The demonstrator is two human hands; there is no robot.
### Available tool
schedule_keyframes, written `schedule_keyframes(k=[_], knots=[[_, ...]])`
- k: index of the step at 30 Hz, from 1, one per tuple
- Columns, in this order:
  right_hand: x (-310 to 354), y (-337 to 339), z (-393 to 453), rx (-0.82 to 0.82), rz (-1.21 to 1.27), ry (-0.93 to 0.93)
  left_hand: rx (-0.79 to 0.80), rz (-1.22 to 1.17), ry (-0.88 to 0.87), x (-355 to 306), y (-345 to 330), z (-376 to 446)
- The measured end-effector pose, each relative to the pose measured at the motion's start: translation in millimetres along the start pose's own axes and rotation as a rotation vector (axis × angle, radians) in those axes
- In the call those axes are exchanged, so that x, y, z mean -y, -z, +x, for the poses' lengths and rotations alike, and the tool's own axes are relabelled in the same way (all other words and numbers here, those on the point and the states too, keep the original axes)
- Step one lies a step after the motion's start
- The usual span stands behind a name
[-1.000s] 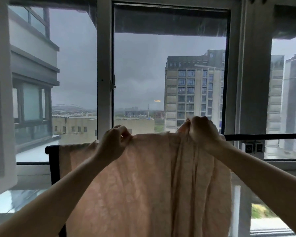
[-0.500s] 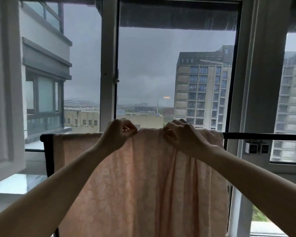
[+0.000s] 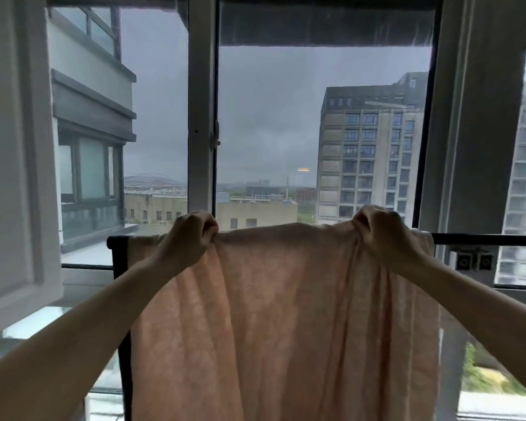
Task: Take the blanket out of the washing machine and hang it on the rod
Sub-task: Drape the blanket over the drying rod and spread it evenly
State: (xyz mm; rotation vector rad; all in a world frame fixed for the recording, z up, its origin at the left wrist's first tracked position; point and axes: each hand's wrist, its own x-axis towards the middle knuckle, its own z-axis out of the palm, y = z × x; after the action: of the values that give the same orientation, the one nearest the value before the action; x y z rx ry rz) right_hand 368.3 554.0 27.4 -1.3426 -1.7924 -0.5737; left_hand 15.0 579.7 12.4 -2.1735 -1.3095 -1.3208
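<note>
A pale pink blanket (image 3: pixel 286 314) hangs draped over a black horizontal rod (image 3: pixel 483 239) in front of the window. Its top edge runs along the rod and its length drops out of view below. My left hand (image 3: pixel 192 235) grips the top edge near the left side. My right hand (image 3: pixel 383 232) grips a bunched fold of the top edge near the right side. Between the hands the fabric is stretched fairly flat, with vertical folds under my right hand. The rod's left end (image 3: pixel 116 240) shows beside the blanket, with a black upright below it.
A large window with white frames (image 3: pixel 201 117) stands right behind the rod, with buildings and grey sky outside. A white panel (image 3: pixel 16 153) stands at the left. Two small fittings (image 3: pixel 474 262) sit under the rod at the right.
My right hand has moved to the right along the rod, spreading the blanket's top edge wider. My left hand stays gripping at the left.
</note>
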Motion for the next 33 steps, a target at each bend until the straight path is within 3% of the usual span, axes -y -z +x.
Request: schedule_keyframes(k=[3, 9, 26, 33], knots=[[7, 4, 0, 0.019, -0.093, 0.057, 0.049, -0.067, -0.015, -9, 2, 1], [48, -14, 5, 0.124, 0.057, 0.246, 0.080, -0.109, -0.216, -40, -10, 3], [30, -7, -11, 0.067, 0.053, 0.200, 0.037, -0.016, -0.090, -34, -32, 9], [-16, 10, -4, 0.086, -0.018, -0.010, 0.009, 0.022, -0.010, -25, -29, 10]])
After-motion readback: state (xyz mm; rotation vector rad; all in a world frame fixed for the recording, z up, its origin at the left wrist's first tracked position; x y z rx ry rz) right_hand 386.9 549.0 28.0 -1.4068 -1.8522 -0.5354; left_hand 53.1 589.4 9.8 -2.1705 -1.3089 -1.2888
